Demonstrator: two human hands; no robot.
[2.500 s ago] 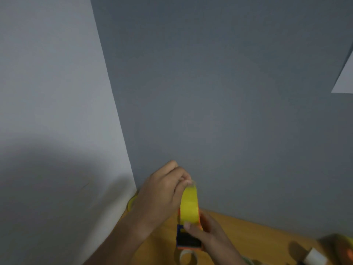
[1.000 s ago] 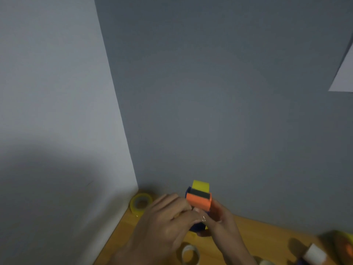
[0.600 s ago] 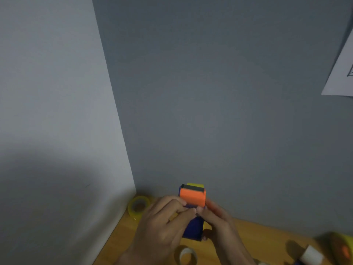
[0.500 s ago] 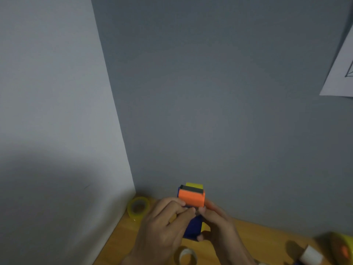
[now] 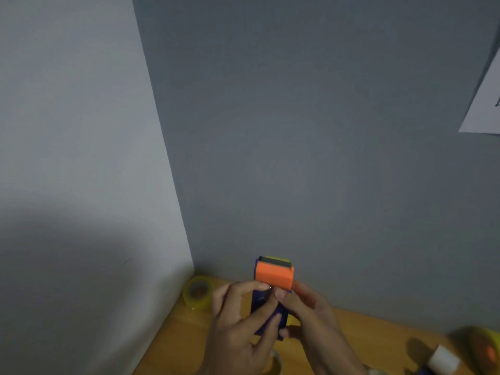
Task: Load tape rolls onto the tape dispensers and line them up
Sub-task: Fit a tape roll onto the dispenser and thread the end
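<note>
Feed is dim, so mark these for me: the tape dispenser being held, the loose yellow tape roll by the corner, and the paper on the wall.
tape dispenser [image 5: 273, 276]: head view, orange front block.
yellow tape roll [image 5: 198, 293]: head view, near its core.
paper [image 5: 484, 109]: head view, white face.

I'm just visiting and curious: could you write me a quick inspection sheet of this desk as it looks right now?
Surface: wooden table, only its far strip in view.
Job's things: blue and orange tape dispenser held up above the table, a yellow edge showing at its top; yellow tape roll on the table in the corner.
Clutter: a pale ring under the hands; a white cylinder and a blurred yellow and orange thing at the right edge, too blurred to name.
Grip: left hand and right hand both curl their fingers round the dispenser.
Cables: nothing seen.
Surroundings: grey wall behind, lighter wall on the left, a white paper sheet on the wall.
</note>
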